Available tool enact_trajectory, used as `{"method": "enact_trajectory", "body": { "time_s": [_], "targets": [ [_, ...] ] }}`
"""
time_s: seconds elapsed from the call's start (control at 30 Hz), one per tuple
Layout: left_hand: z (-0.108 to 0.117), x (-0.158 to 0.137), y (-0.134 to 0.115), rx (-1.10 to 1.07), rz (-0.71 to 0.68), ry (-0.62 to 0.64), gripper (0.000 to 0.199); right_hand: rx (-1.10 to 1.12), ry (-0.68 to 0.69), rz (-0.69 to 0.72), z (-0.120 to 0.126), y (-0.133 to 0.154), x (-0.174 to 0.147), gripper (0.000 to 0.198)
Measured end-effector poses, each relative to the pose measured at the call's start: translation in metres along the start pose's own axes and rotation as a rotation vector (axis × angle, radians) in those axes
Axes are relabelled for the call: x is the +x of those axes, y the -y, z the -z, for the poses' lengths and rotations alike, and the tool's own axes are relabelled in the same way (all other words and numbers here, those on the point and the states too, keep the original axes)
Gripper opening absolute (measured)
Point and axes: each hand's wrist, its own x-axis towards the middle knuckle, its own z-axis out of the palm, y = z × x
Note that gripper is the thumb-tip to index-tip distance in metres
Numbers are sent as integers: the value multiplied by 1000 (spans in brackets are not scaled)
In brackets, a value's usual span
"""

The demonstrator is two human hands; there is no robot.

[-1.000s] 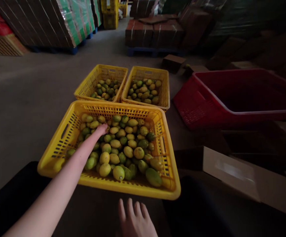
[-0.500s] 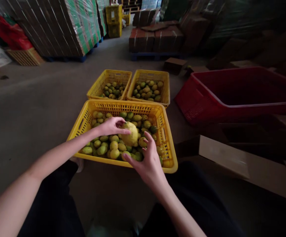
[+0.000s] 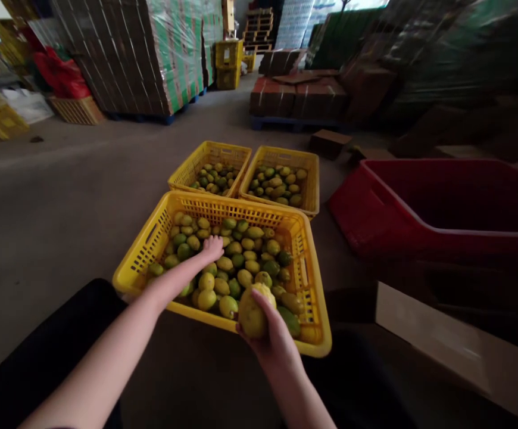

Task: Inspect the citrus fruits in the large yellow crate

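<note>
My right hand is wrapped around a large, bumpy yellow lemon above the near edge of the nearest yellow crate. Inside that crate lie many lemons, some yellow and some green. My left hand reaches down among them, back of the hand up, with its fingers curled. Whatever those fingers hold, if anything, is hidden beneath the hand. A yellowish lemon shows right beside its fingertips.
Two more yellow crates, left and right, hold lemons just beyond the near one. To the right stand a large red bin and a cardboard box. Wrapped pallet stacks and flat brown cartons stand farther back.
The large lemon has passed from my left hand to my right, which closed on it and drew nearer. My left hand has moved left and down among the lemons. The view has tilted up.
</note>
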Motion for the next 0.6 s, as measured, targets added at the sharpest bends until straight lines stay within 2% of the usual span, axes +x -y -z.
{"method": "enact_trajectory", "body": {
  "time_s": [0.17,0.23,0.33,0.4,0.47,0.6],
  "targets": [
    [-37,52,-3,40,79,74,47,-99,11,-104,3,-31,5,66],
    [-44,61,0,41,83,96,52,-138,51,-124,0,-39,2,69],
    [-44,58,8,21,46,78,57,-171,112,-152,-6,-43,-1,74],
    [-33,47,12,-10,18,48,56,-160,143,-119,-10,-44,-3,74],
    [-12,31,17,-49,3,7,54,-141,188,-75,-14,-42,-6,72],
    [55,-15,31,-138,29,-103,55,-128,307,-12,-26,-38,-15,64]
  ]
}}
